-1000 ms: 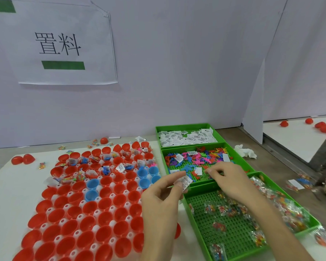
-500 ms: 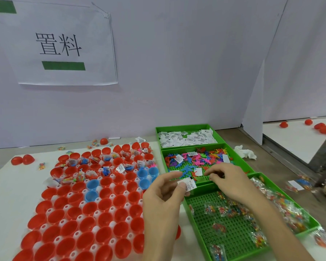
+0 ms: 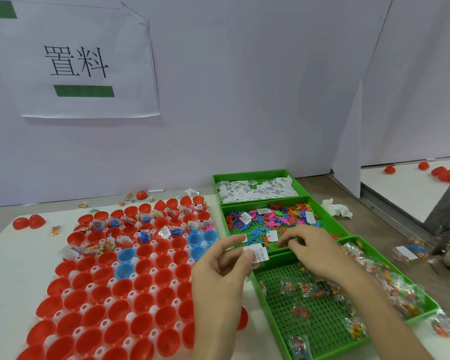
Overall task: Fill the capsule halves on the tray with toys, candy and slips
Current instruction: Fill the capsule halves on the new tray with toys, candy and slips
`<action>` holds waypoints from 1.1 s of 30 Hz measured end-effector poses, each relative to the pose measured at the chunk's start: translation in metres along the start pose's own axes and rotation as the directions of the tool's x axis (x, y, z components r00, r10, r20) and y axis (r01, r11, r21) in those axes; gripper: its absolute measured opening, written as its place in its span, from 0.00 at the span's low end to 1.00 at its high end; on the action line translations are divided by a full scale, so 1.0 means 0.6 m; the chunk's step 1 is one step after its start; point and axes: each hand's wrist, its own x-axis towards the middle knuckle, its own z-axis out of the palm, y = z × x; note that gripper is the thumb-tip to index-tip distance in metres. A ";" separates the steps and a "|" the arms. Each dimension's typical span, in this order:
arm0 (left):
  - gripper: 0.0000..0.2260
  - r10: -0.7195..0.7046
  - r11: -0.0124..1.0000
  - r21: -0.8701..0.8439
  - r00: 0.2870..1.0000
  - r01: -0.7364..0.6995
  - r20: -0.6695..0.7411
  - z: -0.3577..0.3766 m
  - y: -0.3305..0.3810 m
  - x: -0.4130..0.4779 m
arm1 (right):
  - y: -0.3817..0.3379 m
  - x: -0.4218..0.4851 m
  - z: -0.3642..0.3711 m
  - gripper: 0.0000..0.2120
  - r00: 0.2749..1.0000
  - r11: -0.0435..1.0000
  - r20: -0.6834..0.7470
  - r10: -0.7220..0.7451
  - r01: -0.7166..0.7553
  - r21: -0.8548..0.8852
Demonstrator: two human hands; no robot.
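Fingers [image 3: 248,254] of the left hand [image 3: 218,279] pinch one white slip [image 3: 259,253] between thumb and forefinger. The hand holds it above the near edge of the toy bin [image 3: 333,226], just to the right of the capsule tray [image 3: 151,289]. The right hand [image 3: 317,252] is over the border between the toy bin and the candy bin [image 3: 322,331]. Its fingers [image 3: 286,239] curl downward at the toys [image 3: 276,219], and whether they hold something I cannot tell

A white surface [image 3: 16,258] carries everything. On the wall behind it hangs a paper sign [image 3: 89,61] with two large black characters and a green bar. The capsule tray takes the left part of the surface. It is filled with rows of red halves [image 3: 102,294], with a few blue halves [image 3: 126,254] among them. The halves in the far rows hold toys, candy and slips

Three green bins stand in one line at the right of the tray, touching each other. The nearest, the candy bin, holds clear candy packets [image 3: 309,289]. The middle one, the toy bin, holds small colourful toys with some slips lying on top. The farthest, the slip bin [image 3: 255,174], holds a pile of white slips [image 3: 255,190]

A crumpled tissue [image 3: 335,210] lies just beside the toy bin on its right. Two loose capsule pieces [image 3: 29,222] lie near the left edge of the surface
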 end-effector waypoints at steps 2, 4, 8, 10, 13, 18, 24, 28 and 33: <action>0.09 -0.001 1.000 -0.003 1.000 0.001 -0.003 0.000 0.001 0.000 | 0.000 0.000 0.001 0.16 1.000 0.999 -0.006 0.011 -0.011 -0.034; 0.09 -0.002 1.000 -0.006 1.000 0.002 -0.003 -0.001 0.001 0.000 | -0.001 0.000 0.001 0.17 1.000 1.000 -0.024 0.001 -0.001 -0.021; 0.09 -0.003 1.000 -0.003 1.000 0.003 0.003 -0.002 0.001 0.001 | 0.003 0.000 -0.001 0.17 0.994 0.994 -0.109 -0.020 0.031 0.100; 0.09 -0.004 1.000 0.000 1.000 0.004 0.005 -0.003 0.002 0.000 | 0.002 0.000 -0.001 0.16 0.988 0.990 -0.153 -0.023 0.044 0.135; 0.08 -0.010 1.000 -0.007 1.000 0.010 0.001 -0.004 0.005 0.001 | -0.010 -0.005 -0.008 0.12 0.970 0.934 -0.244 0.002 0.086 0.346; 0.07 -0.032 0.996 -0.082 0.999 0.032 -0.002 -0.006 0.010 0.003 | -0.055 -0.027 -0.025 0.15 0.969 0.666 -0.225 -0.097 0.232 0.709; 0.08 -0.016 0.997 -0.077 0.999 0.013 -0.039 -0.005 0.013 0.005 | -0.083 -0.037 -0.010 0.10 0.975 0.622 -0.142 -0.173 0.220 0.752; 0.08 0.002 0.999 -0.040 0.996 -0.006 -0.094 -0.008 0.012 0.006 | -0.085 -0.038 -0.011 0.04 0.971 0.566 -0.182 -0.154 0.238 0.790; 0.07 0.008 0.999 -0.032 0.982 -0.015 -0.191 -0.013 0.015 0.007 | -0.083 -0.042 -0.027 0.14 0.969 0.379 -0.130 -0.212 0.204 0.903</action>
